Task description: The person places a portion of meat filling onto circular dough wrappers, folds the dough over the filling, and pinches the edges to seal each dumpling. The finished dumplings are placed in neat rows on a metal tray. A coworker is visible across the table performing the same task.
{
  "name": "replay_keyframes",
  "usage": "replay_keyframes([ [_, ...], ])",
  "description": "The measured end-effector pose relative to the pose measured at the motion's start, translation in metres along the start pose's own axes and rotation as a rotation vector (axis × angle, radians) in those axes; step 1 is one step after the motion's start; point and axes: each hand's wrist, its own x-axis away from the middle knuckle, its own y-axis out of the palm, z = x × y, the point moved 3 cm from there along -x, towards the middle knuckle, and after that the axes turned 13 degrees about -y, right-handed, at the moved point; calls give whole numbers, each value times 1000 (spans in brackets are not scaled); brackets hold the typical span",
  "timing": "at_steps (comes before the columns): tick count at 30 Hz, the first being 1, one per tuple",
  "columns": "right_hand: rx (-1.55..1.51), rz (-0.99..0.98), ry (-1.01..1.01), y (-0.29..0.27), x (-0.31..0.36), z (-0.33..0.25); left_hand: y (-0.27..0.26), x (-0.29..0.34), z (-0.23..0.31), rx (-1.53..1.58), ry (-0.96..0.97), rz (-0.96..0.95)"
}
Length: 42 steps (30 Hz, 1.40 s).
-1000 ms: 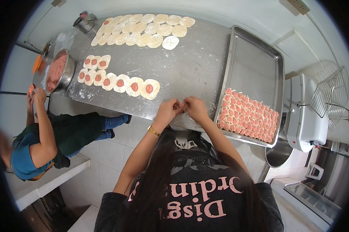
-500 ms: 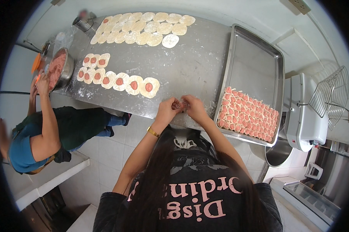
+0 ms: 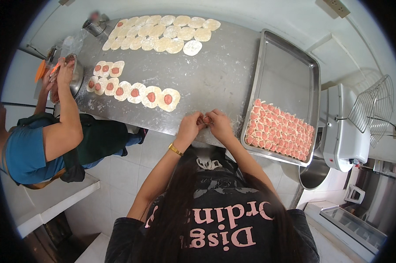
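Between my two hands, just over the table's near edge, is a small dumpling (image 3: 206, 120) with pink filling, its wrapper gathered around it. My left hand (image 3: 191, 126) pinches it from one side, and my right hand (image 3: 220, 126) closes on it from the other; the fingertips hide much of it. To the left, a row of round dough wrappers (image 3: 168, 100) bears dabs of pink minced filling. On my right, a deep metal tray (image 3: 285, 57) holds tightly packed, open-topped dumplings (image 3: 280, 129) in its near half.
Plain floured wrappers (image 3: 175, 45) lie in rows at the table's far left. At left, a co-worker (image 3: 44, 140) reaches into a metal bowl (image 3: 77, 79) with an orange-handled tool (image 3: 56, 67). A white mixer (image 3: 345, 127) stands right of the tray, beside a wire guard (image 3: 373, 107).
My fingers have shifted slightly around the dumpling, which stays in the same place. The co-worker has leaned in, moving both hands farther over the bowl.
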Motion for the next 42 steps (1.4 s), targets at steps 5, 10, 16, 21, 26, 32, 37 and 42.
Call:
replay_keyframes([
  [5,-3,94,-122,-4,0,-4,-1,2,0,-65,16,67],
  [10,-58,67,-59,-1,1,-3,1,1,-1,-37,43,77],
  [16,-151,1,-21,0,-3,2,3,-2,-3,-13,-4,20],
  [21,-15,-23,-84,2,-4,0,1,-4,-7,56,-30,33],
  [26,30,-3,-105,3,-2,-2,5,-5,-11,99,-76,21],
  [32,81,-115,-111,6,-4,0,2,-4,-3,112,-102,36],
  [37,-278,70,64,-44,-13,26,-5,1,36,172,-87,25],
  [42,-68,309,214,-153,-25,92,-19,9,56,188,-47,72],
])
